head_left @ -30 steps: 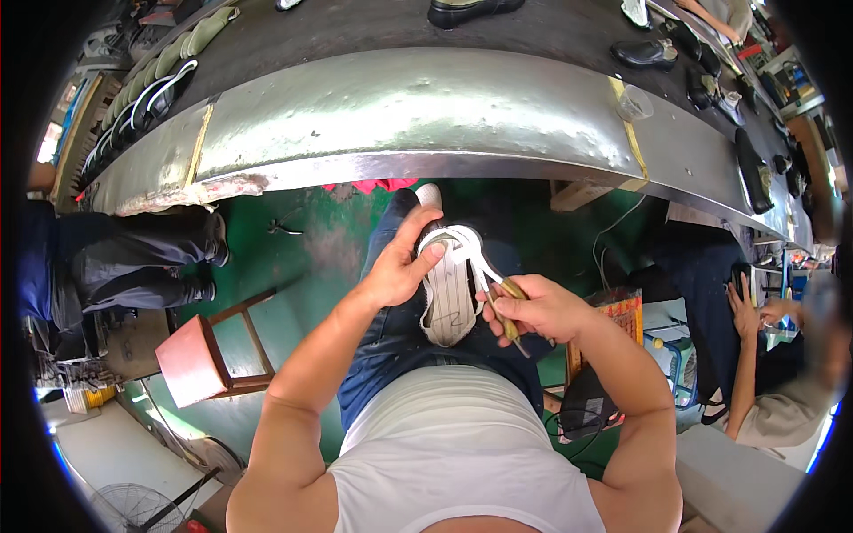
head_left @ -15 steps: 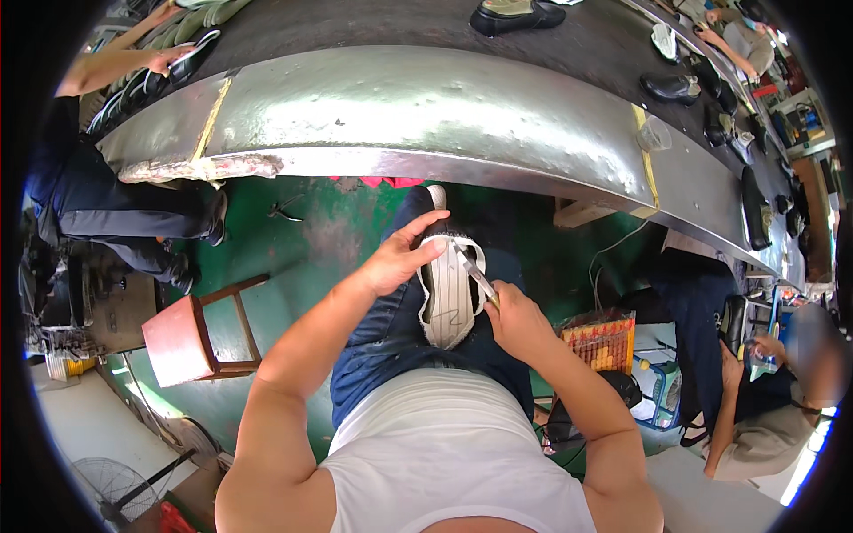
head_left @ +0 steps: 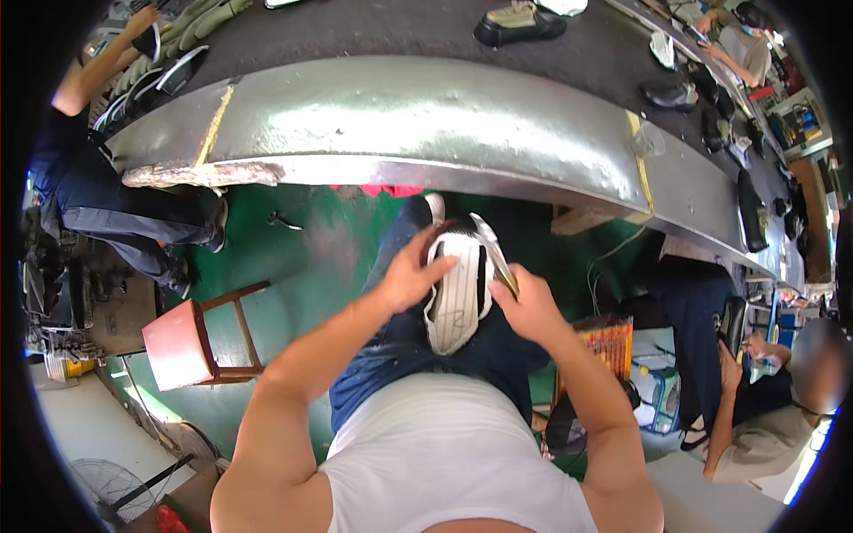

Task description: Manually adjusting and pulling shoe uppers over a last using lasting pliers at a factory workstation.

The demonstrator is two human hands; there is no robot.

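The metal-fronted workbench (head_left: 373, 111) runs across the far side, its near edge beyond the person's knees. Smaller are the jeans (head_left: 360, 360), whose lap carries the work, and the wooden stool (head_left: 176, 342) with a reddish seat, on the floor to the left. A finished-looking dark shoe (head_left: 515, 28) lies on the bench, back from its near edge and right of the middle.

The unfinished shoe (head_left: 451, 311) lies bottom up on the lap, between the knee edge and the waist edge, its dark far end toward the bench and its white, striped bottom facing up. It will probably handle as light but firm lengthwise, with a softer, loose-looking rim that may give or fray if tugged; whether a last fills it, I cannot tell. The long sides near its middle seem the safest hold, the rough dry surface being unlikely to slip.

The left hand (head_left: 410, 282) grips the far left side, thumb pressed on the white bottom, the other fingers mostly hidden. The right hand (head_left: 531, 306) is wrapped round the handle of a slim hand tool (head_left: 498, 256), perhaps pincers, whose bright metal head is at the shoe's far right edge, contact uncertain
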